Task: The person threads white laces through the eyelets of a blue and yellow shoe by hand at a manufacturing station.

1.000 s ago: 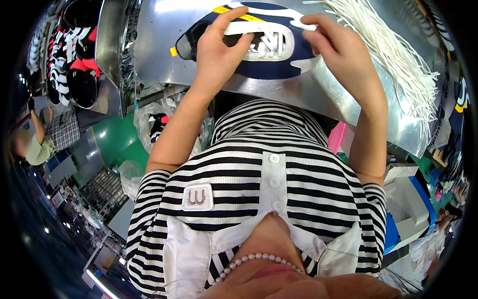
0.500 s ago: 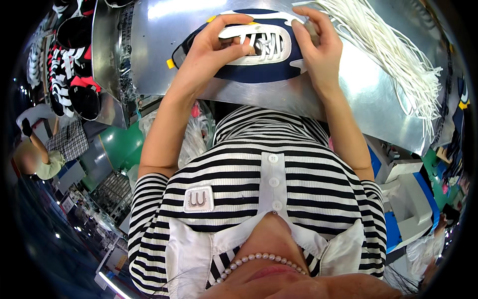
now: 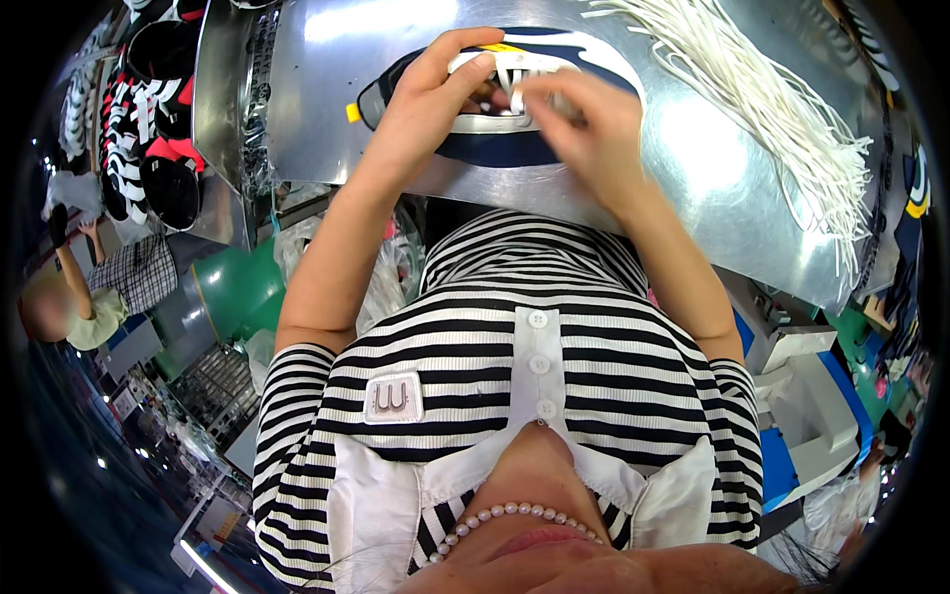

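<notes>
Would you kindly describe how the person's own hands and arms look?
The left hand and right hand are ungloved, and nothing worn shows on either wrist. The forearms are uncovered below short sleeves with black and white stripes. Blur hides the right hand's finer details.

hands (image 3: 597,127): right blurred | shoe upper (image 3: 495,148): partly hidden (beneath them)

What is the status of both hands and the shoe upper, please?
Left hand holds shoe upper. Right hand blurred, covering part of it, grip unclear. Loose white laces lie apart, right.
</notes>
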